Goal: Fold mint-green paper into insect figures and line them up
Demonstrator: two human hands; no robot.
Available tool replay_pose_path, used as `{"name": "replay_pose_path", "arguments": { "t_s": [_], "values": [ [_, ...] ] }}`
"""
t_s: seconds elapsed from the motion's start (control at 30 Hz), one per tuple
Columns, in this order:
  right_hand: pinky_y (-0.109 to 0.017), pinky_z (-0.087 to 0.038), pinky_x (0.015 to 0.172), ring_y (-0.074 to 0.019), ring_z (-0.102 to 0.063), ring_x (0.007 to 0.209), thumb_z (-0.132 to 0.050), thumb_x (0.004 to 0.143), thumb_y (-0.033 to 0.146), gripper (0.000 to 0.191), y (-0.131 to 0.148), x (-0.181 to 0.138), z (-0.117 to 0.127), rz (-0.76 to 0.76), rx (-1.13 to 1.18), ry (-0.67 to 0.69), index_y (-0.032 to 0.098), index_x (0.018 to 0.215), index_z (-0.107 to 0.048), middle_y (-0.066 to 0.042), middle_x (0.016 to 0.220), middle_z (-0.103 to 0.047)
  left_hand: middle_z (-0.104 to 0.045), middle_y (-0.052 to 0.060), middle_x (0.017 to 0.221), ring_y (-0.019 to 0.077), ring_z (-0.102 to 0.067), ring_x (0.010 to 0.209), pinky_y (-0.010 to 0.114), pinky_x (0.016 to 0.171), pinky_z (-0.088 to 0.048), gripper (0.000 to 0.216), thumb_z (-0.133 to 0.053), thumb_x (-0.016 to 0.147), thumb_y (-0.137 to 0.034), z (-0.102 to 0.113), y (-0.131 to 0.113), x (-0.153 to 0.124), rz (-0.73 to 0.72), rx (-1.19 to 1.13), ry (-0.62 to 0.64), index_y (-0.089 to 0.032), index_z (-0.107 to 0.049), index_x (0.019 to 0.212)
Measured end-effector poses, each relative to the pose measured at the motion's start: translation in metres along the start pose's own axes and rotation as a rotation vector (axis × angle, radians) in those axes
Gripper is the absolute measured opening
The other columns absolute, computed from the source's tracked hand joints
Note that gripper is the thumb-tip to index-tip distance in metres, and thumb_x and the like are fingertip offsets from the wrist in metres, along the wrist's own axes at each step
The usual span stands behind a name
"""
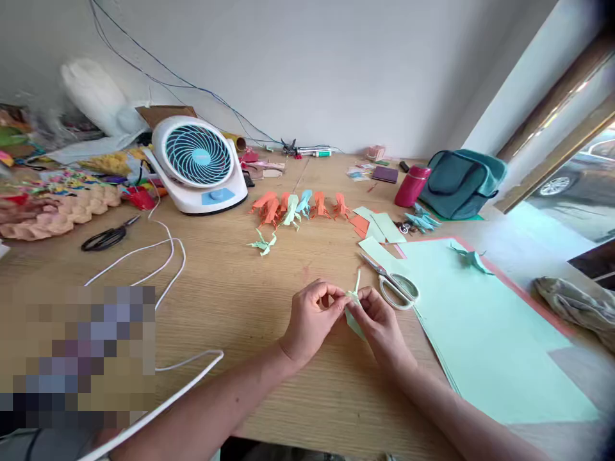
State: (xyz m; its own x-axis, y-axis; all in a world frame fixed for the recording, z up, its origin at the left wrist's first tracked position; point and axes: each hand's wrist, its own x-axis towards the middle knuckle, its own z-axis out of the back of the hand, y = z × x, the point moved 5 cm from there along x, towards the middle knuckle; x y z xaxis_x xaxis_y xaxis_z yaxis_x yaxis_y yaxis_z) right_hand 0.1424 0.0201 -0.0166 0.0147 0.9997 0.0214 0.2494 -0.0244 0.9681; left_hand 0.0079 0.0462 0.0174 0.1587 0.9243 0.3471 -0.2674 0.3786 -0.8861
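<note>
Just left of the scissors, the left hand and right hand pinched a green paper fold, fingertips closed on it. It looked light and flimsy, best gripped at its creased edges.

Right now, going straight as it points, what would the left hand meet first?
The left hand would likely meet the right hand, just past the green folded paper both pinch; scissors lie beyond.

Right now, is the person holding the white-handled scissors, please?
No, the scissors lie on the table beside the right hand, which pinches a folded green paper with the left hand.
</note>
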Motion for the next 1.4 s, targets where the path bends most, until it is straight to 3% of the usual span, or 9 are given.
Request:
{"name": "replay_pose_path", "arguments": {
  "t_s": [0.3,0.53,0.87,1.2,1.4],
  "values": [
    [-0.021,-0.037,0.051,-0.0087,-0.049,0.058,-0.077,0.081,0.046,0.035,-0.003,0.002,0.001,0.009,0.032,-0.015,0.020,0.081,-0.053,0.004,0.069,-0.058,-0.063,-0.001,0.067,0.0100,-0.055,0.061,0.021,0.061,-0.044,0.014,-0.067,0.085,-0.020,-0.002,0.000,0.001,-0.050,-0.029,0.009,-0.017,-0.065,0.072],
    [-0.022,-0.041,0.055,-0.0111,-0.058,0.061,-0.075,0.084,0.045,0.032,-0.007,0.002,0.000,-0.028,0.056,0.054,0.021,0.082,-0.053,0.002,0.072,-0.063,-0.066,0.002,0.069,0.0133,-0.061,0.062,0.023,0.059,-0.047,0.015,-0.067,0.085,-0.028,-0.005,0.013,0.004,0.119,-0.166,0.088,-0.016,-0.066,0.076],
    [-0.024,-0.045,0.055,-0.0113,-0.060,0.058,-0.079,0.078,0.049,0.037,-0.011,0.005,0.001,-0.055,0.074,0.057,0.021,0.080,-0.055,0.002,0.075,-0.065,-0.065,0.000,0.067,0.0123,-0.058,0.058,0.023,0.056,-0.045,0.020,-0.065,0.087,-0.035,-0.004,0.019,0.002,0.151,-0.155,0.156,-0.018,-0.065,0.078],
    [-0.025,-0.046,0.058,-0.0132,-0.062,0.061,-0.080,0.076,0.052,0.040,-0.011,0.004,0.000,-0.092,0.076,0.066,0.021,0.081,-0.055,0.002,0.070,-0.065,-0.056,-0.003,0.067,0.0091,-0.047,0.059,0.021,0.058,-0.039,0.020,-0.065,0.087,-0.023,0.005,-0.002,0.008,-0.069,0.001,0.089,-0.018,-0.063,0.068],
    [-0.023,-0.044,0.053,-0.0129,-0.062,0.061,-0.081,0.073,0.053,0.043,-0.011,0.005,-0.001,-0.098,0.072,0.067,0.021,0.079,-0.054,0.003,0.067,-0.063,-0.057,-0.002,0.067,0.0095,-0.045,0.058,0.022,0.056,-0.037,0.016,-0.066,0.087,-0.024,0.006,0.000,0.008,-0.054,-0.012,0.102,-0.018,-0.067,0.072]
  ]
}}
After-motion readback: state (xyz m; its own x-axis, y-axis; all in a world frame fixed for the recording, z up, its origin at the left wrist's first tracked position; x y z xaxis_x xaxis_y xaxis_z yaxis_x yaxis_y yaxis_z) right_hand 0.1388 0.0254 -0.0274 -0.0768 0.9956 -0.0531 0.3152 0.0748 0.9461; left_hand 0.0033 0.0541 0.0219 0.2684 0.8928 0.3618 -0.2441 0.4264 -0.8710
